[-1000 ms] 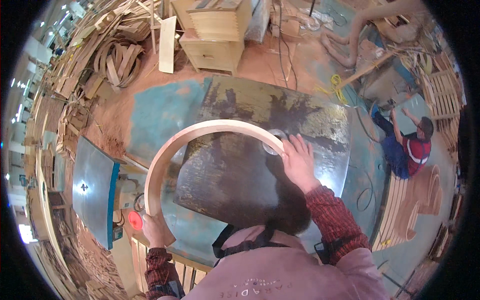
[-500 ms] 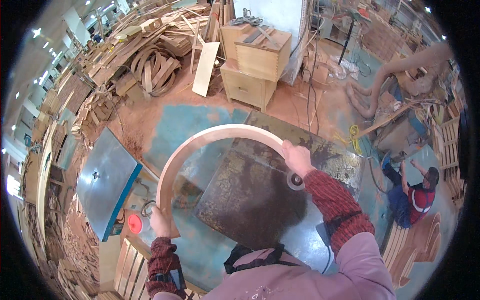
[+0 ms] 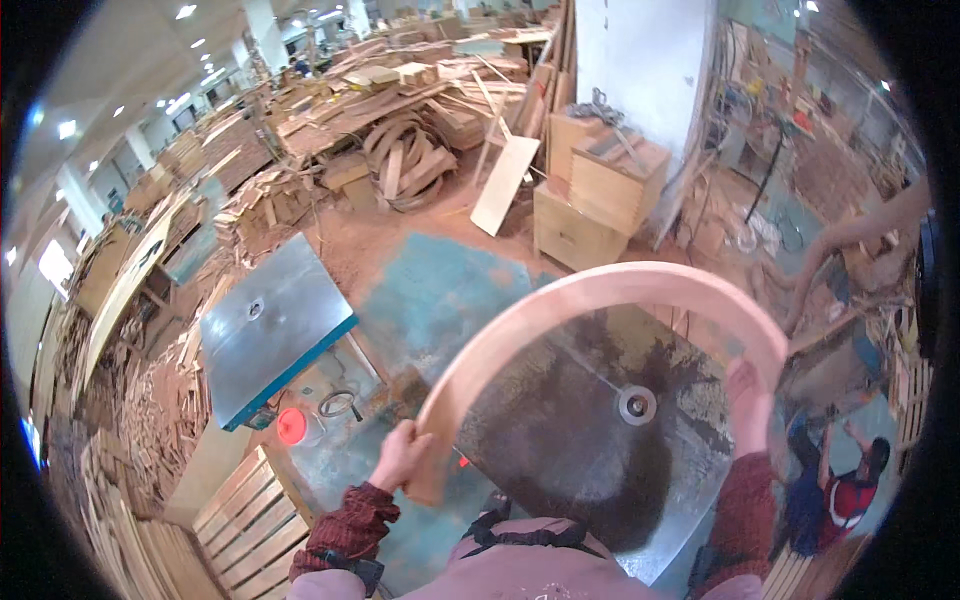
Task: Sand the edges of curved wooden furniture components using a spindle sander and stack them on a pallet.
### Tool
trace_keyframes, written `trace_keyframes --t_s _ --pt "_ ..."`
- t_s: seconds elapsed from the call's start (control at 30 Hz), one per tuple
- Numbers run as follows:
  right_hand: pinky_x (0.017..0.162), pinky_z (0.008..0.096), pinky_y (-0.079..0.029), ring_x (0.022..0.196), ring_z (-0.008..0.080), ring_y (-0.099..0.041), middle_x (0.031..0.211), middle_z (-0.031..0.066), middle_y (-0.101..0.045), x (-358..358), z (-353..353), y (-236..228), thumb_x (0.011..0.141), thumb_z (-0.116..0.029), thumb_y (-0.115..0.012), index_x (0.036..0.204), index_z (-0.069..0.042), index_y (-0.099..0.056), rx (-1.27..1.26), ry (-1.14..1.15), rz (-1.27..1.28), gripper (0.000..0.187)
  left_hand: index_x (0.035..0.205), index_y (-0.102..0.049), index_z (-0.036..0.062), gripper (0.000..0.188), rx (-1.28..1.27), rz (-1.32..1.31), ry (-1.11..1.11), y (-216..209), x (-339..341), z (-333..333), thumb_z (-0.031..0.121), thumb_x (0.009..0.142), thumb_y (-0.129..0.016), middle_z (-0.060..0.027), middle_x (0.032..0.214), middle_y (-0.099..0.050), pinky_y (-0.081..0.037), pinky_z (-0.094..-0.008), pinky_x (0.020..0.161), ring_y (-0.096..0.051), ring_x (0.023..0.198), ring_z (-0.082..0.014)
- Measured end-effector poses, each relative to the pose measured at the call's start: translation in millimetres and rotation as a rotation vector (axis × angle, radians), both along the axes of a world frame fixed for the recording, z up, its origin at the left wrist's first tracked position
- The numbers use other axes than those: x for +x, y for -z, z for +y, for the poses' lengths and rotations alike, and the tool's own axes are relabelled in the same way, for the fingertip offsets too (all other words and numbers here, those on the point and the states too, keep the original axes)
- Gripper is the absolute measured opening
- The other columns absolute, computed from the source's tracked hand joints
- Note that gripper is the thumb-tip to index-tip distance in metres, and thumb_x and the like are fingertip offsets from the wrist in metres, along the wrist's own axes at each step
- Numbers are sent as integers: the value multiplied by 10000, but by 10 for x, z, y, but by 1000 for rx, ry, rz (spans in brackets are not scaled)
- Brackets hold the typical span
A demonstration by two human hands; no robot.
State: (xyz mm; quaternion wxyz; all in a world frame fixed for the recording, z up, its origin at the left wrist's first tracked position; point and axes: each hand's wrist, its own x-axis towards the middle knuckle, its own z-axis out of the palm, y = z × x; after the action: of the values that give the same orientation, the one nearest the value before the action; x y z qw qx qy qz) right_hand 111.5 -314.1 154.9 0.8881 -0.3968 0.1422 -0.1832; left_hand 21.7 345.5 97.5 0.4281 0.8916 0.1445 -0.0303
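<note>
A curved strip of pale wood, bent into a wide arc (image 3: 640,284), is held up in both hands over a dark, stained metal machine table (image 3: 560,435). My left hand (image 3: 402,455) is closed round the arc near its left end. On the other side, my right hand (image 3: 746,400) grips the arc close to its right end, with the fingers partly hidden and slightly blurred. Below the arc, a round metal disc (image 3: 637,405) sits on the machine table, apart from the wood.
At left stands a steel-topped table (image 3: 280,325) with a blue edge, by a red-lidded container (image 3: 292,427) and slatted wood (image 3: 245,530). Ahead are a wooden cabinet (image 3: 575,230) and piled offcuts (image 3: 410,165). A person in a red vest (image 3: 850,495) is low at right.
The arc has shifted right and tipped, its right end now lower. My right hand has moved right and down with it, and my left hand rightward. The view has tilted up and turned left.
</note>
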Motion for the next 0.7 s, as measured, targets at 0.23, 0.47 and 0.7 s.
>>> trace_keyframes --t_s 0.23,0.47,0.7 --pt "879 421 -591 1113 224 -693 1236 80 -703 -881 2207 470 1040 -302 -653 1300 -83 -611 -52 -711 354 343 1180 -705 -43 402 -401 173 351 -27 84 -1113 313 993 -688 -127 1062 -754 -567 -401 828 -683 957 -194" --pt "1172 480 -454 1312 345 -614 1418 228 -626 -1327 2523 182 999 -289 -572 1488 97 -491 281 -678 192 628 1387 -624 -30 487 -874 377 680 -400 31 -2131 327 1056 -662 -63 1205 -711 -558 -323 916 -647 1084 -121" --pt "991 504 -533 1122 367 -695 1175 232 -716 -2032 1778 283 941 -354 -547 1328 82 -628 105 -255 328 589 1023 -692 16 377 -843 456 1001 84 -74 -2994 389 1043 -637 0 871 -687 -545 -367 750 -649 852 -141"
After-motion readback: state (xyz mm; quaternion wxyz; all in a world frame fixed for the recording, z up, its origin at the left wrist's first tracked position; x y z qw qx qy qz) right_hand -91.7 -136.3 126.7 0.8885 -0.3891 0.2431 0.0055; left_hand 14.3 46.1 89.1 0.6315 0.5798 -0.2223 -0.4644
